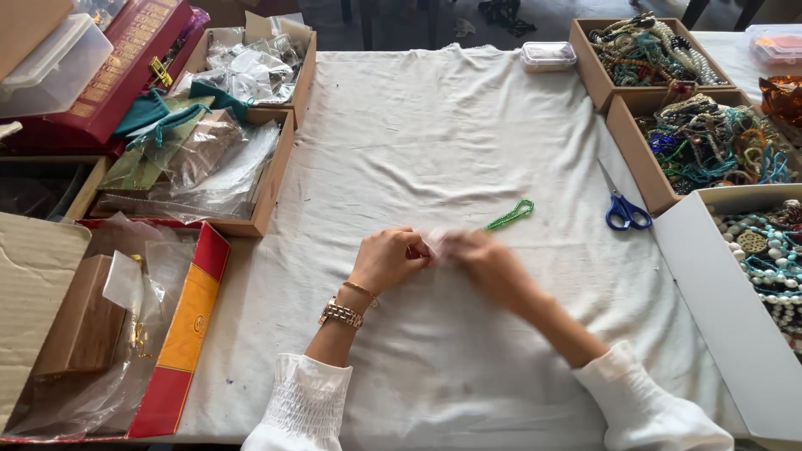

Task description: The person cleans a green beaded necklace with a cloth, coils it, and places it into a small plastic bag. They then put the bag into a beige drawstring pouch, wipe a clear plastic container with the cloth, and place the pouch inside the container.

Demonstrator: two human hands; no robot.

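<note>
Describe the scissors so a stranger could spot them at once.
Start at the white cloth covering the table and go to its right side, beside the cardboard boxes of tangled beads. The blue-handled metal scissors lie flat there, blades closed. Nothing else on the cloth has blue loop handles.

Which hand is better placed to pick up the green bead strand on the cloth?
Probably the right hand. It lies just below the green bead strand. The left hand is farther to the left side, and both hands pinch a small pale item between them.
</note>
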